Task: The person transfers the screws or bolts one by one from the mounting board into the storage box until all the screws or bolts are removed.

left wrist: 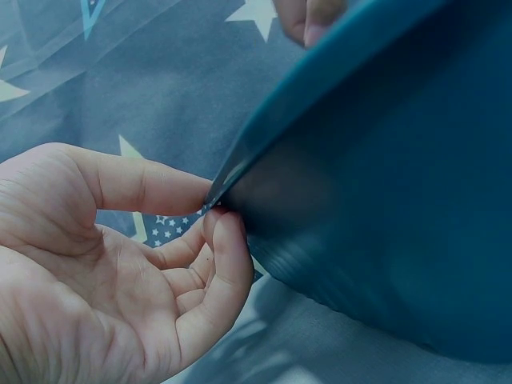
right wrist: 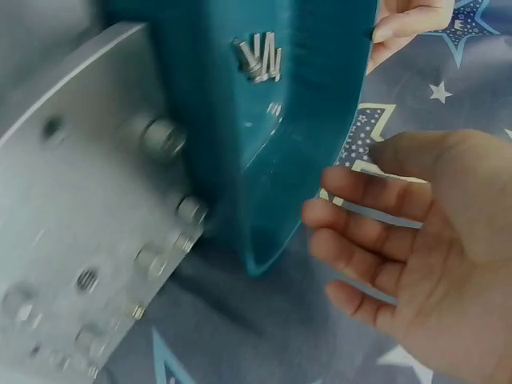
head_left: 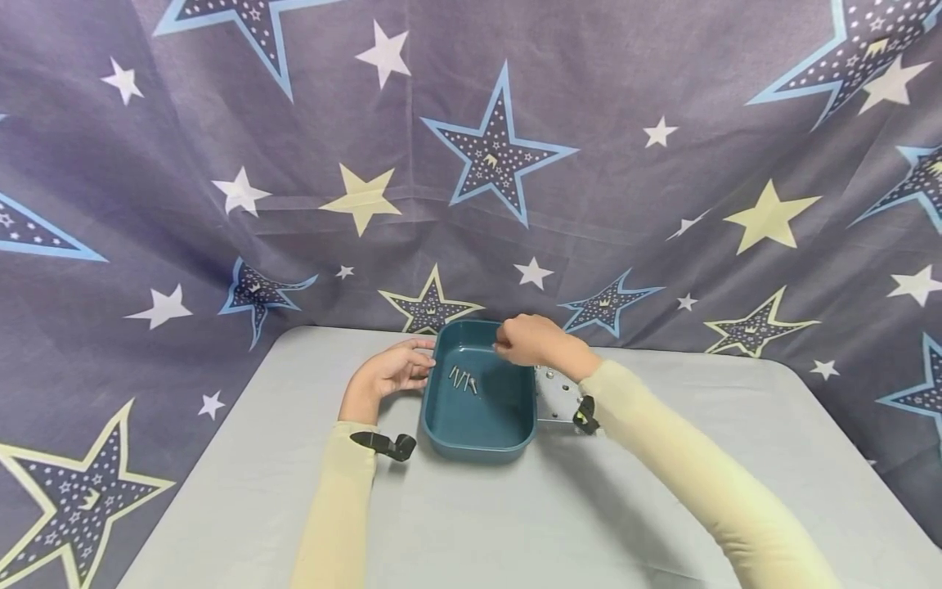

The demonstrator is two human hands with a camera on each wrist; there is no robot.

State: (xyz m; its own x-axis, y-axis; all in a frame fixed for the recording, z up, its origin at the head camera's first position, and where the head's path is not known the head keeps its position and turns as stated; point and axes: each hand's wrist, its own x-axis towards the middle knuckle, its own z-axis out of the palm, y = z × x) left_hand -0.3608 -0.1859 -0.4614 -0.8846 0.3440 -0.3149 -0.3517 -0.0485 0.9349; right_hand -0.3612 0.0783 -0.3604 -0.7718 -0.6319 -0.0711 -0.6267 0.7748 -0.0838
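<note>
A deep teal plastic tray [head_left: 500,417] stands on the table with several silver screws [head_left: 464,379] lying on its floor, left of the middle. At the left rim, my left hand [head_left: 393,368] pinches the tray's edge between its fingertips, shown close up in the left wrist view. My right hand [head_left: 540,342] is over the far right corner of the tray. Its fingers [right wrist: 360,188] are loosely bent and hold nothing in the right wrist view. Right beside the tray, partly hidden under my right forearm, is a silver metal plate [right wrist: 80,216] fitted with bolts and holes.
A pale grey cloth covers the table [head_left: 456,523]. Behind it hangs a dark curtain [head_left: 625,204] with a star print, coming down to the table's far edge. Black straps [head_left: 384,444] with small cameras sit on both wrists.
</note>
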